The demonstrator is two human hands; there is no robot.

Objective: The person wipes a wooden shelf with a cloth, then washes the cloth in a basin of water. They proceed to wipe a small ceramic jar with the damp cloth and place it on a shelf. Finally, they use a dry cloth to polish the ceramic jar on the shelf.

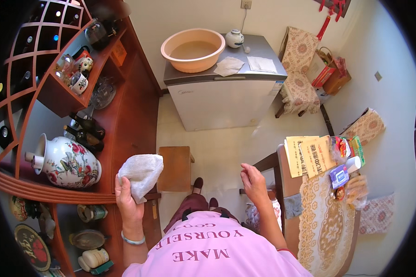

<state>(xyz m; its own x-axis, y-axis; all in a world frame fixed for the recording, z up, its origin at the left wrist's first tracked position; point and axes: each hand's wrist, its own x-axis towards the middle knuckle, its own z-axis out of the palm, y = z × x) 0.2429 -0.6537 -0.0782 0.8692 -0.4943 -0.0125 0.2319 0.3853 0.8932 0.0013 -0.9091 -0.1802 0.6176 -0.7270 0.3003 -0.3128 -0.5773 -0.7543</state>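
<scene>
My left hand (128, 197) grips a white textured cloth (141, 175), which bunches up above the fingers beside the wooden cabinet. My right hand (254, 181) holds nothing; its fingers are loosely curled over the floor, left of the dining table. Ahead, on a chest freezer (222, 100), stands an orange plastic basin (193, 65) with cloudy liquid in it. A crumpled pale cloth (229, 66) and a folded white cloth (262, 64) lie to its right, near a small white jar (234, 38).
A wooden stool (174, 168) stands by the cabinet (131, 131), whose shelves hold a floral porcelain vase (72, 162) and dark bottles (85, 140). On the table (285, 183) at the right are yellow paper packets (310, 155), a grey cloth (293, 206) and a tissue pack (339, 176).
</scene>
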